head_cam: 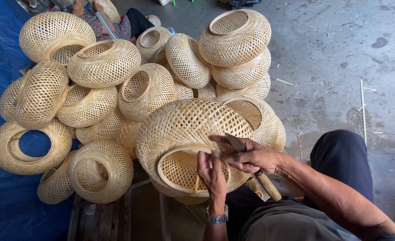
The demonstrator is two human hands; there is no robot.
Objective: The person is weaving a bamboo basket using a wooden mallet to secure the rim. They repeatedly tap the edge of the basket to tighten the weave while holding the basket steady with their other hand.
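a blue tarp (1, 134) covers the ground on the left, and grey concrete floor (340, 53) littered with thin bamboo slivers runs off to the right. between them sits a big heap of finished woven baskets (103, 62), round and flattened, each with a ringed mouth, stacked and leaning on one another; another person sits partly hidden behind the heap at the top.

in front of the heap, right at the person's lap, lies the basket being worked (184, 129). it is tipped so its round mouth faces down and toward the person, with its rim (179, 154) arching just above both hands. the basket lies straight ahead of the hands and touching them, about equally near to each.

the right hand (253, 156) is closed around a knife with a wooden handle (269, 186); the handle slants down to the right past the wrist, and the blade (235, 142) points up and left, its tip against the rim. the left hand (212, 172), with a metal watch (217, 218) on the wrist, comes up from below with fingers curled narrow, pinching at the rim just beside the blade. whether it grips a loose strip or the rim itself cannot be told.

dark trousers (340, 160) show at the right.
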